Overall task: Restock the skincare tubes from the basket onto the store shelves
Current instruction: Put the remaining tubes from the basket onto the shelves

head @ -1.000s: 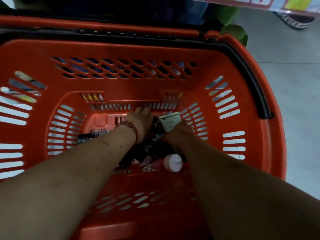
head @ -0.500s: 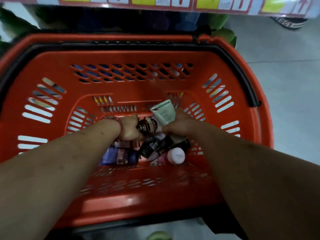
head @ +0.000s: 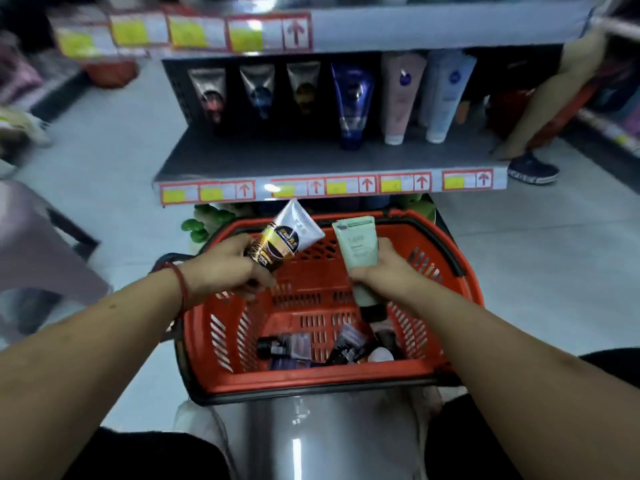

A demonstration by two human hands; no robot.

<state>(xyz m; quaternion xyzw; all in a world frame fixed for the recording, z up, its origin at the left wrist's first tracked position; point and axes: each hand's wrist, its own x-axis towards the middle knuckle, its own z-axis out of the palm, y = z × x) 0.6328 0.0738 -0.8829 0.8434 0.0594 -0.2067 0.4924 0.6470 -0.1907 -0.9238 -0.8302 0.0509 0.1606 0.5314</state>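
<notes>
Transfer looks to be the step in hand — the left hand [head: 225,268] grips a black-and-gold tube [head: 287,237], the right hand [head: 384,275] a pale green tube [head: 356,244], both lifted above the far rim of the orange basket [head: 311,379], just below the shelf [head: 311,157]. Next, I'd judge, each wants its matching row found among the shelved tubes [head: 351,98] standing cap-down there. Half a second ago both hands were low in the basket among the heap; a few loose tubes [head: 291,346] remain on its floor.
</notes>
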